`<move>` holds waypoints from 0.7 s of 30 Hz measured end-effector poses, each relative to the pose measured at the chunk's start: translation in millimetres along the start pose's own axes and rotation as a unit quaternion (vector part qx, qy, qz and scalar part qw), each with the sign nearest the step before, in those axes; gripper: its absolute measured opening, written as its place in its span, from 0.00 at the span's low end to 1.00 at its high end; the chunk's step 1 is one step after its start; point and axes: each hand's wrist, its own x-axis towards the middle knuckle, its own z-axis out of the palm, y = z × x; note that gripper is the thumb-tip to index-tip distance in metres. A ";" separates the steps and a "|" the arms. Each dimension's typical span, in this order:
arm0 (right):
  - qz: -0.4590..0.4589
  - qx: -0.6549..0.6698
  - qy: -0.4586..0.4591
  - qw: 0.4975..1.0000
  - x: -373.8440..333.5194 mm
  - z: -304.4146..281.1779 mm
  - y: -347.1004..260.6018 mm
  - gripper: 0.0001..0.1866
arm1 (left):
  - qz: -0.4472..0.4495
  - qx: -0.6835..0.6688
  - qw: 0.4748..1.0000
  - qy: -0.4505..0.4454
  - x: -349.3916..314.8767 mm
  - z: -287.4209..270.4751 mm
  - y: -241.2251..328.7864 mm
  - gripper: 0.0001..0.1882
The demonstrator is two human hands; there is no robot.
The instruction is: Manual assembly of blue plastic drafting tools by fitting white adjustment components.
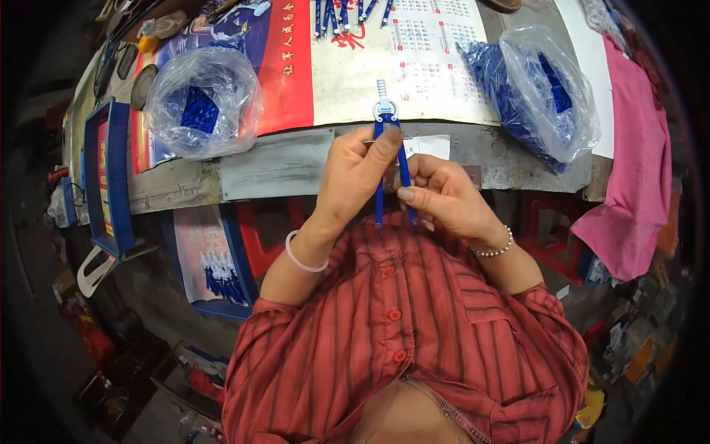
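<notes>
A blue drawing compass [379, 177] with a pale ridged handle points away from me, its two legs slightly spread toward my shirt. My left hand [353, 174] is closed on it just below the head, thumb on top. A thin, dark rod-like bit sticks out beside the left fingers; I cannot make out what it is. My right hand [449, 198] pinches the right leg partway down between thumb and fingers. The palms hide part of the legs.
Clear plastic bags of blue parts stand at left [200, 107] and right [555, 96] on the table. Several blue compasses [344, 16] lie at the far edge on a calendar sheet [436, 89]. A blue tray [111, 177] stands left; pink cloth [629, 170] hangs at right.
</notes>
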 end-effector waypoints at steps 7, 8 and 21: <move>0.007 0.007 0.006 1.000 -3.4 1.0 2.3 0.09 | -0.023 -0.021 0.999 -0.014 3.4 -2.9 -5.2 0.11; 0.009 0.011 0.006 1.000 -3.2 -0.8 2.5 0.09 | -0.051 -0.016 0.999 0.003 4.4 -3.5 -7.3 0.11; 0.012 0.020 0.015 1.000 -3.6 -7.8 2.7 0.09 | -0.082 -0.047 0.995 -0.019 8.8 3.7 -1.5 0.15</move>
